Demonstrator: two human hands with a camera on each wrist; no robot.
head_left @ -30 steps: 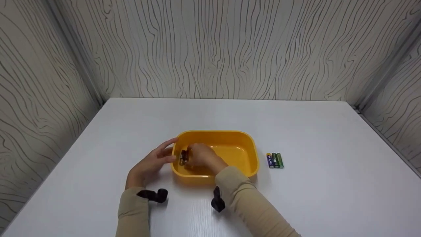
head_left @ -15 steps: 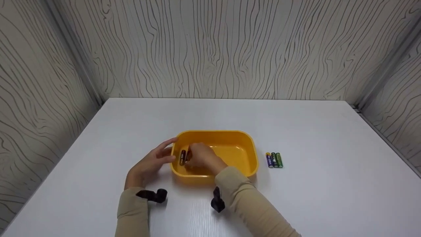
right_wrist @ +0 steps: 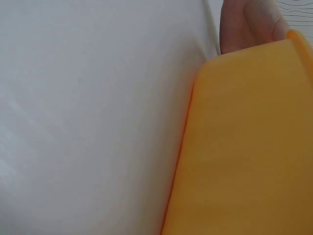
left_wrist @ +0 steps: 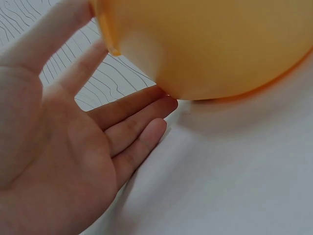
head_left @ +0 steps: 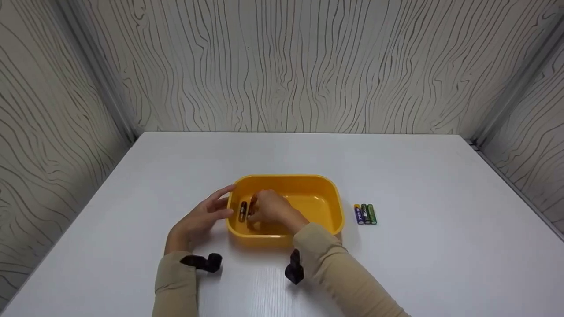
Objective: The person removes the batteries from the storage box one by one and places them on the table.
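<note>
A yellow plastic tub (head_left: 308, 237) stands on the white table. My left hand (head_left: 200, 220) rests against its left side, thumb and a finger at the rim; in the left wrist view the left hand's fingers (left_wrist: 129, 125) are extended, with fingertips by the tub's lower wall. My right hand (head_left: 271, 207) reaches down inside the tub and pinches a dark battery (head_left: 252, 205), partly covered by the fingers. Left of it, a second dark battery (head_left: 243, 211) lies on the tub floor near the left wall. The tub wall (right_wrist: 244, 137) hides my right hand in the right wrist view.
To the right of the tub, a purple-and-yellow battery (head_left: 359, 214) and two green batteries (head_left: 369, 214) lie side by side on the table (head_left: 418, 185). Patterned panels (head_left: 282, 66) rise behind the table and at both sides.
The battery at my right fingers has shifted slightly, and a gap now shows between it and the one by the left wall. My left hand keeps its place on the tub.
</note>
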